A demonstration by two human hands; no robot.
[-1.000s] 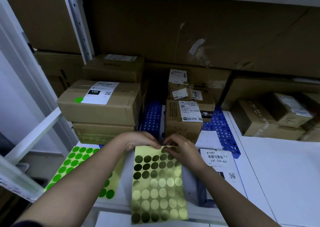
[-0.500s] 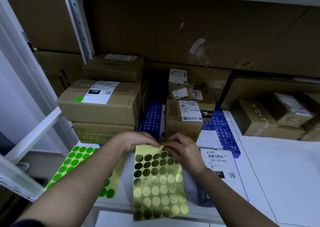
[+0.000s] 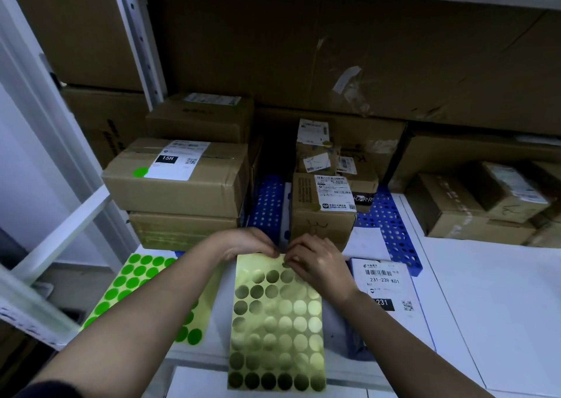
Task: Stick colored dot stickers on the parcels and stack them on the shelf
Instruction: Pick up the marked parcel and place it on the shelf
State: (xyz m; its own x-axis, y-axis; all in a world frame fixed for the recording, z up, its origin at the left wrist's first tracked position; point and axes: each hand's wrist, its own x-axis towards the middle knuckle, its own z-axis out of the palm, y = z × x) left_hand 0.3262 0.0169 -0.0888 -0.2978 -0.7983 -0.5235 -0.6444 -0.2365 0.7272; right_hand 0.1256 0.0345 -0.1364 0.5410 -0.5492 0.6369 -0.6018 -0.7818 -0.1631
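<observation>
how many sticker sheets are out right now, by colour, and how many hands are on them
Gold sticker sheet: 1, pinched at its top edge by the left hand and the right hand
Green sticker sheet: 1, lying flat, no hand gripping it
Hands on a sheet: 2
Total sheets: 2

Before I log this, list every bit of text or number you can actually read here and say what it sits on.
"15H": black patch on the white label of the big box at left.
"231-239-K01": under the barcode on the white mailer beside the right hand.
"231": black patch lower on that mailer, partly hidden by the wrist.
Fine print on the small box label and the labels farther back: too small to read.
</observation>
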